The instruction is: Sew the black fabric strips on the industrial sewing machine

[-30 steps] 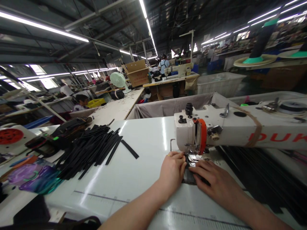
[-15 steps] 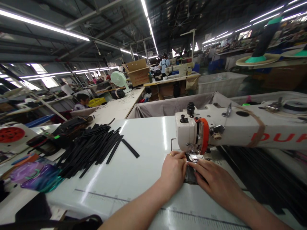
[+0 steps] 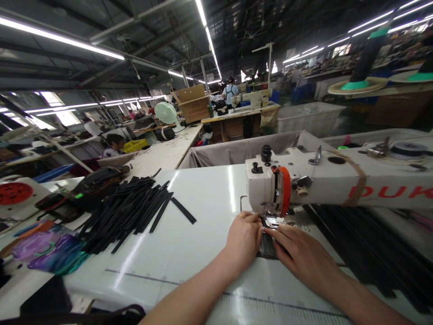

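Observation:
A white sewing machine [image 3: 331,183] stands on the white table [image 3: 189,243]. A short black strip [image 3: 265,246] lies under its presser foot [image 3: 271,221]. My left hand [image 3: 242,239] rests on the strip's left edge, fingers curled and pressed on it. My right hand [image 3: 301,257] lies flat on the strip's right side, fingers stretched toward the foot. Both hands touch the strip just in front of the needle.
A heap of black strips [image 3: 131,210] lies at the table's left, with dark pieces [image 3: 94,180] behind it and a purple bag [image 3: 47,250] at the left edge. More black strips [image 3: 368,243] lie under the machine arm. A cloth-lined bin [image 3: 243,149] sits behind. People work at far tables.
My right hand has slid forward toward the presser foot, and less of the black strip shows in front of it. My left hand has barely moved.

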`<state>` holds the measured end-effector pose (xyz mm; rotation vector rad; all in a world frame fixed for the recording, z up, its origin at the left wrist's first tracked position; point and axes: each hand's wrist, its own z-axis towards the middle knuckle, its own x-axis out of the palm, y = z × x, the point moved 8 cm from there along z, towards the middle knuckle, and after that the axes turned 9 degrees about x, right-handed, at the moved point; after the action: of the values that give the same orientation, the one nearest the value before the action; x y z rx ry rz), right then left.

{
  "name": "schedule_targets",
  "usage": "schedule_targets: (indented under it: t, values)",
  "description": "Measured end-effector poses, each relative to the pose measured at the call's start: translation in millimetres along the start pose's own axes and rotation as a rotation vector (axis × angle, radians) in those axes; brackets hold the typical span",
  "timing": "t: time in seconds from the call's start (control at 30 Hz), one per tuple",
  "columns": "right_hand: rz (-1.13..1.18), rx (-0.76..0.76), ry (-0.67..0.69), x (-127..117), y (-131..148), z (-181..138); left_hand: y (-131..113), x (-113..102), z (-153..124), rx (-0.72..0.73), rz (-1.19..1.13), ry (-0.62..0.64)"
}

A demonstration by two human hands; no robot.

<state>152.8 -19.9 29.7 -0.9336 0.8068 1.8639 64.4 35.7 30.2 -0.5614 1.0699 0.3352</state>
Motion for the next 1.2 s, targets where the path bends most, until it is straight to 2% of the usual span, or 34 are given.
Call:
schedule_targets:
  t: [0.2,0.37,0.5,0.63,0.73,0.9,1.03,1.2]
  values:
    - [0.021,0.013,0.041,1.8,-1.0,0.0,1.0,0.2,-2.3,0.023,-0.034,-0.031]
    - [0.013,0.007,0.010,1.5,-2.2,-1.9,32.2,-2.8,2.6,-0.096,-0.108,-0.177]
    - [0.012,0.017,0.011,2.3,-2.4,-2.5,40.2,2.1,9.7,-0.049,-0.005,-0.070]
    - [0.024,0.018,0.005,0.9,-2.0,-2.4,49.4,-18.4,5.8,-0.203,0.190,-0.114]
    - [0.029,0.016,-0.008,-1.6,-2.0,-1.8,34.3,-22.8,3.0,-0.156,0.176,-0.109]
    - [0.011,-0.032,-0.024,-3.7,0.8,-2.2,3.1,-8.4,-9.4,-0.061,-0.057,-0.026]
    - [0.026,-0.046,-0.038,-4.0,0.6,-3.4,-4.0,-8.5,-15.5,-0.020,-0.174,-0.024]
    - [0.049,-0.017,-0.008,0.8,-5.0,-5.4,-5.0,-5.1,-16.1,-0.069,-0.188,-0.015]
